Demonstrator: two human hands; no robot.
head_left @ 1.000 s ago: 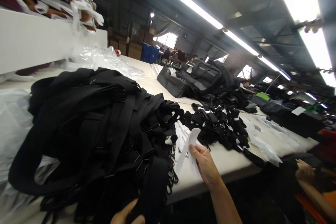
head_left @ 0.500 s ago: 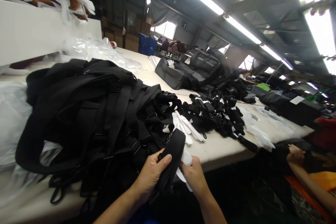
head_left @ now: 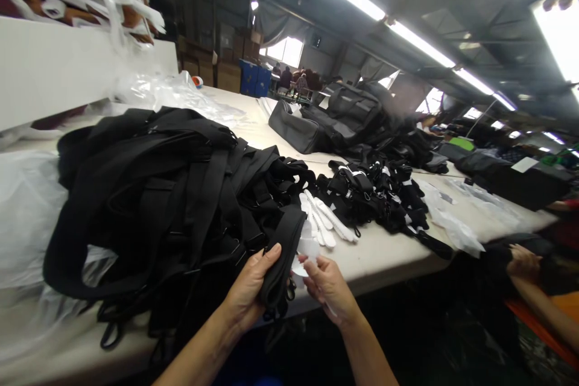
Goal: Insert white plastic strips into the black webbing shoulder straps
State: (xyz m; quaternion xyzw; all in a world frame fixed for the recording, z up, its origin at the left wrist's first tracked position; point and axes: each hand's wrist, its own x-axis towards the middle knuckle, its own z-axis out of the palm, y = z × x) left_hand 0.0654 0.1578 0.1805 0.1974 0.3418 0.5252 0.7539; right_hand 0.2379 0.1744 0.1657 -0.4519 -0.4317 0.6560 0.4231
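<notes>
My left hand (head_left: 248, 289) is closed round a folded black strap (head_left: 283, 250), thumb on top, at the table's front edge. Just right of it, my right hand (head_left: 330, 289) pinches a thin white strip (head_left: 307, 250) whose upper end shows above the fingers against the strap. How far the strip runs behind the strap is hidden. A large heap of black straps (head_left: 181, 193) with metal and cord loops lies to the left. Beyond my right hand a small bunch of white strips (head_left: 325, 220) rests on the table.
Bundled black straps (head_left: 375, 193) lie right of the white strips, with black bags (head_left: 335, 114) behind. Clear plastic (head_left: 172, 93) is spread at the back left, beside a white panel (head_left: 81, 66). Another person's hand (head_left: 525, 262) is at the far right.
The strap has come down and left, now lying folded flatter in my left hand. My right hand has shifted slightly and holds the white strip nearer its end. The view has turned a little.
</notes>
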